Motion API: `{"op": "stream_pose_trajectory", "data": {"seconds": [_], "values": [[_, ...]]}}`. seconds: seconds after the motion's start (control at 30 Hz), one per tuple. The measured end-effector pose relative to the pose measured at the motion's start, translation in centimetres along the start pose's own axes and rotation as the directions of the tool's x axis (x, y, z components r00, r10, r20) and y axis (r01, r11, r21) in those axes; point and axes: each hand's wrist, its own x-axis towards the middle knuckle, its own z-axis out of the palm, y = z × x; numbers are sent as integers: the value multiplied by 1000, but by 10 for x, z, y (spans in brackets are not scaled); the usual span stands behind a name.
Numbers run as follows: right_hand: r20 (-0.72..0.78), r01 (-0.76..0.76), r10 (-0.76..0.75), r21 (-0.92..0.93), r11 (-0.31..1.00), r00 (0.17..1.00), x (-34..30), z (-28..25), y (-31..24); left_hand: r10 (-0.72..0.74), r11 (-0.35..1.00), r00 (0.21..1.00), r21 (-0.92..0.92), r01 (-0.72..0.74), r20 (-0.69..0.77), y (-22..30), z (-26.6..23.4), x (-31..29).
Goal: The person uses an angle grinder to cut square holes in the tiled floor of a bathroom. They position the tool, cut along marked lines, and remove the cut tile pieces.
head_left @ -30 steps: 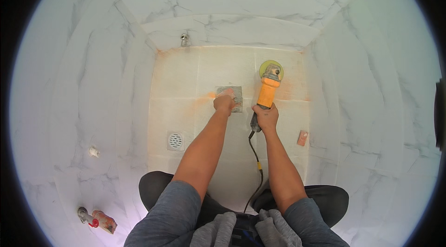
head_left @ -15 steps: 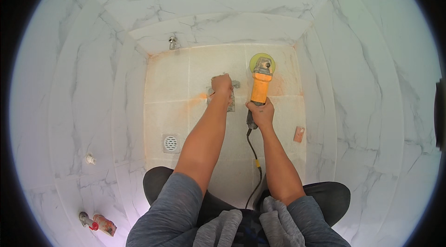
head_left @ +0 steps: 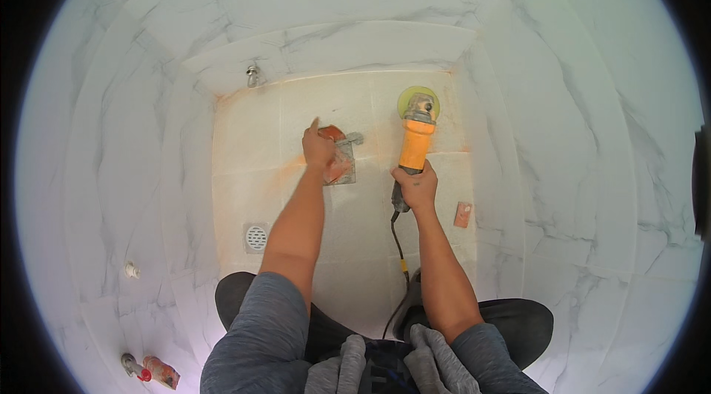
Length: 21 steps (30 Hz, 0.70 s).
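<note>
1. My right hand is clenched around the rear grip of the orange angle grinder, whose yellow-green disc points toward 12 o'clock and lies over the floor tiles.
2. The grinder's black cord trails from my right hand toward 6 o'clock, between my knees.
3. My left hand grasps a grey trowel-like plate smeared with orange, at 9 o'clock from the grinder and near it; the plate sits on the floor.
4. A round floor drain lies at 7 o'clock from my left hand.
5. A small orange piece rests at 4 o'clock, just beside my right hand.
6. A metal tap stub sticks out at 11 o'clock, where the floor meets the marble wall.
</note>
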Motion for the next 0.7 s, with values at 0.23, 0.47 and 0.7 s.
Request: {"op": "stream_pose_trajectory", "data": {"seconds": [0.23, 0.47, 0.7], "values": [[9, 36, -37, 30, 999, 999, -4, -9, -7, -94, 957, 987, -263, 125, 130, 19, -8, 17], [-94, 167, -156, 130, 977, 983, -29, -8, -32, 255, 805, 789, -575, 147, 559, 65, 26, -61], [-135, 195, -178, 125, 973, 975, -48, -33, -65, 154, 988, 891, -38, -152, 428, 40, 18, -71]]}}
